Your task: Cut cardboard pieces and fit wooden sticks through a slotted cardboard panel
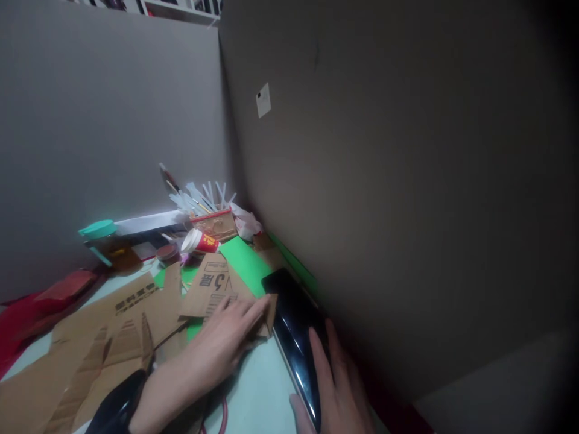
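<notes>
My left hand (230, 331) lies palm down on a piece of brown cardboard (201, 295) with dark printing, its fingers stretched toward the right. The thumb is hidden under the hand. At lower right, my right hand (337, 386) holds a glossy black tablet-like device (298, 337) with rounded corners and a pale edge; my thumb is along its left side and my fingers reach over its right side. The device lies tilted along the wall side of the table, its upper end near a bright green sheet (244, 262). The cardboard corner touches or nearly touches its left edge.
More cut cardboard (90, 337) covers the left of the pale table (257, 386). Behind stand a jar with a turquoise lid (99, 229), a red-and-white paper cup (201, 241) and a box of sticks and brushes (217, 223). A grey wall (384, 181) bounds the right.
</notes>
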